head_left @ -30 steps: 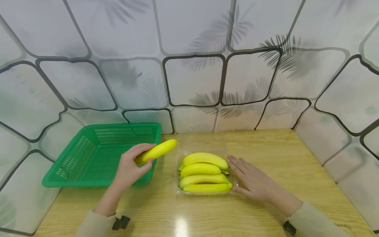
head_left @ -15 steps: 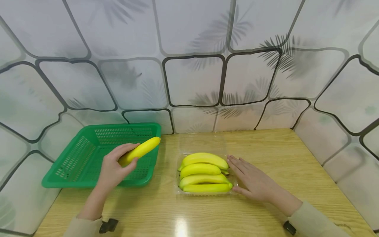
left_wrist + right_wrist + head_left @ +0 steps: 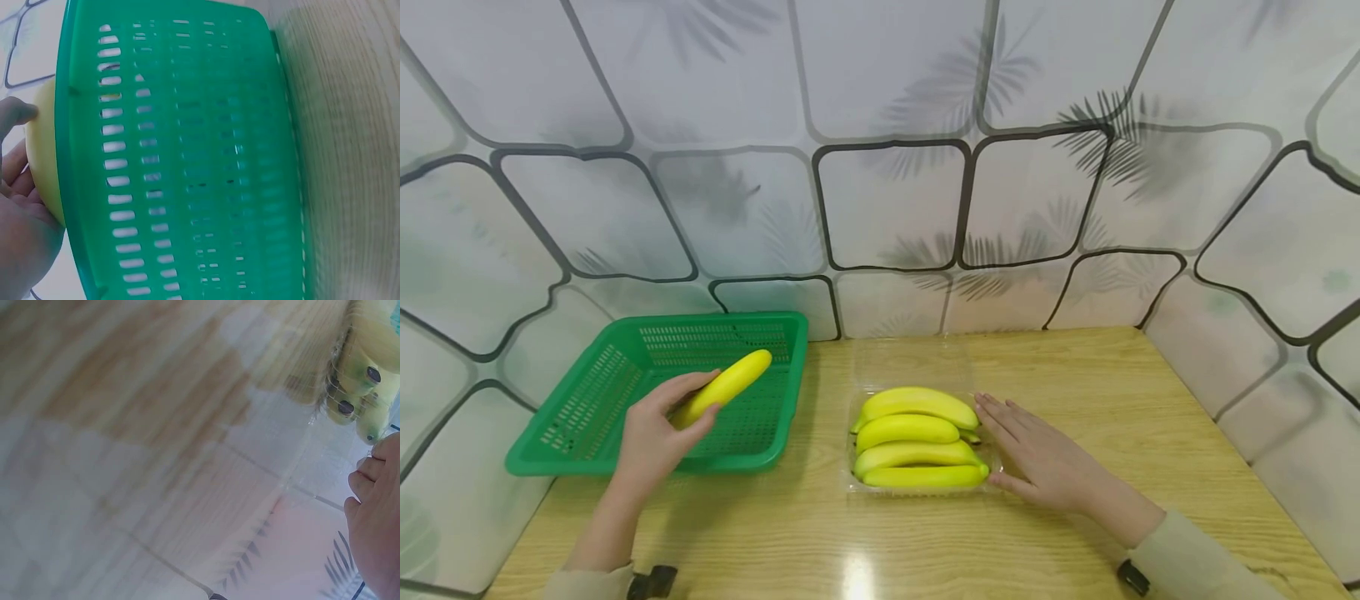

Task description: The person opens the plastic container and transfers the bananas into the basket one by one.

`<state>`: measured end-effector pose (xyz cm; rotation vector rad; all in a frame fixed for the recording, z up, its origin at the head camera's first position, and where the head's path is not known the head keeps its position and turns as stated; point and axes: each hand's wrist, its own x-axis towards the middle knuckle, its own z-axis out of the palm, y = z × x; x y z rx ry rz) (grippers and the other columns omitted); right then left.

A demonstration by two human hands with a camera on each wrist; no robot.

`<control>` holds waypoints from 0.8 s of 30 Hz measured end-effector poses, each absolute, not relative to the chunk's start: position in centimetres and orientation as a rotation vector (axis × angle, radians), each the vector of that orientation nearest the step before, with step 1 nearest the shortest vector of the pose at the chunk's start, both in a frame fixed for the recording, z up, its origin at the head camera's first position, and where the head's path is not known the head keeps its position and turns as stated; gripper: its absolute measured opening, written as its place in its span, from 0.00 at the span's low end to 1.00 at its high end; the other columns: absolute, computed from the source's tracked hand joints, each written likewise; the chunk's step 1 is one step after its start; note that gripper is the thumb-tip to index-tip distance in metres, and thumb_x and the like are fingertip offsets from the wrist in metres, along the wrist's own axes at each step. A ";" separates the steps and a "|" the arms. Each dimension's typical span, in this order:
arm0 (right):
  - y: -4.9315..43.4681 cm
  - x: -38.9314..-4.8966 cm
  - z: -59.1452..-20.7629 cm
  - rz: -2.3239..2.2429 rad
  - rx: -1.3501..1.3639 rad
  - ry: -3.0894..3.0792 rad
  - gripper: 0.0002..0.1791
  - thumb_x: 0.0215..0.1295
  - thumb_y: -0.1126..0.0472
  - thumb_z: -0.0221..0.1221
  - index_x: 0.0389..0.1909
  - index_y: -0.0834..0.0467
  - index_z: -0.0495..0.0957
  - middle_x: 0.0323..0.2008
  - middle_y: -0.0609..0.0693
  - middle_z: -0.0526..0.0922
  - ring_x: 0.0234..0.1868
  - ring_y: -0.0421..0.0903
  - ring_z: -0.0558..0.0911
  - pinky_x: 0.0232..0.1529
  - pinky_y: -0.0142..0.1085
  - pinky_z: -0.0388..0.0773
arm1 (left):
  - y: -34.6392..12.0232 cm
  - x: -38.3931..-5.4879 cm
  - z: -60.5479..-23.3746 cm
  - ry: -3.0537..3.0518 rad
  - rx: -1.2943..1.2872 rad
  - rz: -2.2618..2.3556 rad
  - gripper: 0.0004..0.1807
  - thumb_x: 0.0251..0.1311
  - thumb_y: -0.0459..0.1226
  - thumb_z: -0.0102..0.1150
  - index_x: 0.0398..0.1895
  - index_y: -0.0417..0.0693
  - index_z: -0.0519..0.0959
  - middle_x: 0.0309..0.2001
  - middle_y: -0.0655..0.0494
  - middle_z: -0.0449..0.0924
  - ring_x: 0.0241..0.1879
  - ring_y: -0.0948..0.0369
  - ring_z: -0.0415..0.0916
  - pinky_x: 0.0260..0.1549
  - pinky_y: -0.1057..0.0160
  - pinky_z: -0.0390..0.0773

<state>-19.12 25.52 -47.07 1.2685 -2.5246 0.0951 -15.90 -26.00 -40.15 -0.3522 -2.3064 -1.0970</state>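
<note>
Above the green basket [image 3: 778, 446] my left hand [image 3: 651, 429] holds a yellow banana [image 3: 730, 385] between thumb and fingers, its free end tilted up to the right. In the left wrist view, the basket's slotted side wall [image 3: 175, 156] hides part of that banana [image 3: 45, 150]. My right hand [image 3: 1045, 458] rests with fairly straight fingers against the right side of a clear plastic clamshell box [image 3: 857, 487]. Several bananas [image 3: 917, 452] lie side by side in the box; their dark tips [image 3: 347, 407] show near my fingers in the right wrist view.
The box's clear lid [image 3: 913, 360] stands folded open toward the back wall. A wooden table [image 3: 1075, 358] carries the basket at left and the box in the middle. Patterned walls [image 3: 895, 208] close off the back and both sides.
My left hand has carried the banana leftward, from the gap between basket and box to over the basket. The right hand and the box have stayed in place.
</note>
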 end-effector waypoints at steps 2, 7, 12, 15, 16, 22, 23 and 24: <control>25.5 -19.1 -47.1 0.096 1.267 -2.523 0.47 0.81 0.34 0.48 0.81 0.69 0.58 0.80 0.67 0.63 0.79 0.60 0.68 0.87 0.30 0.31 | -26.4 -15.9 -40.2 -2.324 -0.335 -1.089 0.25 0.54 0.20 0.73 0.57 0.40 0.87 0.51 0.86 0.78 0.47 0.88 0.74 0.46 0.89 0.75; 25.5 -19.1 -47.1 0.105 1.269 -2.519 0.47 0.81 0.34 0.49 0.80 0.69 0.59 0.80 0.67 0.63 0.79 0.61 0.68 0.87 0.30 0.32 | -27.1 -15.8 -40.2 -2.381 -0.287 -1.089 0.24 0.57 0.22 0.74 0.58 0.41 0.87 0.50 0.87 0.77 0.47 0.91 0.74 0.47 0.90 0.75; 25.6 -19.1 -47.2 0.116 1.274 -2.533 0.47 0.80 0.35 0.51 0.81 0.69 0.58 0.81 0.66 0.62 0.79 0.61 0.67 0.87 0.29 0.31 | -27.5 -15.7 -40.0 -2.457 -0.231 -1.098 0.21 0.61 0.26 0.74 0.58 0.40 0.86 0.52 0.53 0.89 0.46 0.93 0.72 0.46 0.90 0.75; 25.6 -19.1 -47.2 0.118 1.274 -2.540 0.47 0.80 0.35 0.51 0.81 0.69 0.58 0.81 0.66 0.62 0.79 0.61 0.67 0.87 0.29 0.30 | -27.7 -15.8 -40.0 -2.515 -0.210 -1.102 0.21 0.63 0.28 0.73 0.59 0.39 0.86 0.55 0.35 0.87 0.46 0.94 0.70 0.44 0.90 0.75; 25.6 -19.0 -47.3 0.119 1.273 -2.541 0.47 0.80 0.35 0.51 0.81 0.69 0.58 0.81 0.66 0.62 0.79 0.61 0.67 0.87 0.29 0.30 | -27.8 -15.8 -40.0 -2.534 -0.206 -1.102 0.20 0.64 0.29 0.73 0.60 0.38 0.86 0.55 0.34 0.87 0.46 0.94 0.70 0.44 0.90 0.75; 25.6 -19.1 -47.2 0.127 1.269 -2.550 0.47 0.80 0.36 0.51 0.81 0.69 0.57 0.81 0.66 0.61 0.79 0.61 0.67 0.87 0.29 0.31 | -28.3 -16.2 -40.1 -2.629 -0.168 -1.076 0.20 0.66 0.35 0.73 0.60 0.39 0.86 0.55 0.34 0.88 0.43 0.94 0.70 0.39 0.86 0.78; 25.5 -19.1 -47.2 0.128 1.269 -2.554 0.47 0.80 0.36 0.52 0.81 0.68 0.57 0.81 0.66 0.61 0.79 0.61 0.67 0.87 0.29 0.30 | -28.3 -16.3 -40.2 -2.641 -0.162 -1.075 0.20 0.67 0.35 0.73 0.60 0.39 0.86 0.55 0.35 0.88 0.43 0.93 0.70 0.39 0.85 0.79; 25.5 -19.1 -47.2 0.128 1.268 -2.558 0.47 0.80 0.36 0.52 0.81 0.68 0.57 0.81 0.66 0.61 0.79 0.61 0.67 0.87 0.29 0.30 | -28.4 -16.3 -40.2 -2.652 -0.156 -1.078 0.20 0.67 0.36 0.73 0.60 0.39 0.86 0.55 0.35 0.88 0.43 0.93 0.70 0.39 0.85 0.79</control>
